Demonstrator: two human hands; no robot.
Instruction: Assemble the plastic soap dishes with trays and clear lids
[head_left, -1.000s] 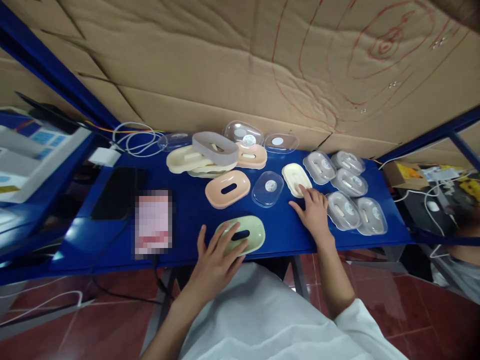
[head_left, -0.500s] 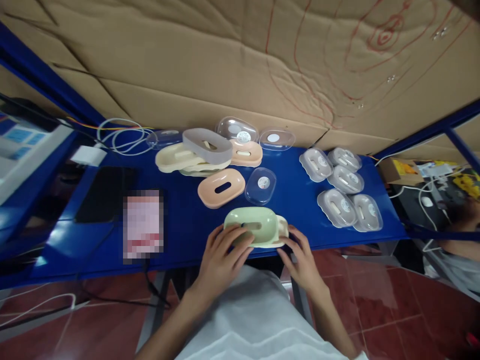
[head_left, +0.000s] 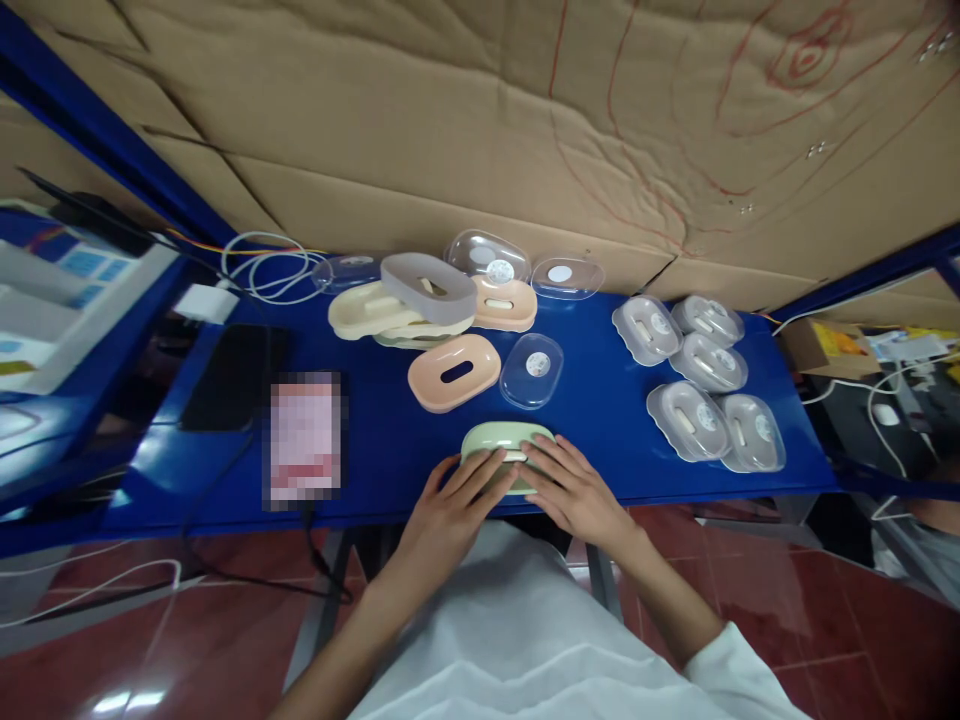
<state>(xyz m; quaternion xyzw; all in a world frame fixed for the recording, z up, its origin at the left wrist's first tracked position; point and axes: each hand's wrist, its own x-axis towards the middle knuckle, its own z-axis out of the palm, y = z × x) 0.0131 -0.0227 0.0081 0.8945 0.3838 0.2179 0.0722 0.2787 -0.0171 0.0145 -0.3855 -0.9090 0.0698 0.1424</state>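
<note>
A green oval tray (head_left: 491, 436) lies at the front edge of the blue table, with a pale raised piece showing through its middle slot. My left hand (head_left: 454, 505) grips its left side, fingertips resting on the inside. From the right, my right hand (head_left: 574, 490) holds the tray, its fingers laid over the right half. Just behind are a peach tray (head_left: 444, 392) with an open slot and a clear lid (head_left: 531, 378) with a round sticker. What lies under the green tray is mostly hidden.
A grey tray (head_left: 442, 293) rests on cream trays (head_left: 356, 312) at the back. Several lidded boxes (head_left: 686, 420) stand on the right. A blurred pink item (head_left: 304, 435) and a white cable (head_left: 259, 270) are on the left. Cardboard (head_left: 420, 130) rises behind the table (head_left: 600, 420).
My right hand has moved left onto the green tray. The cream piece that stuck out at the right is now under the green tray, and a pale piece fills its slot.
</note>
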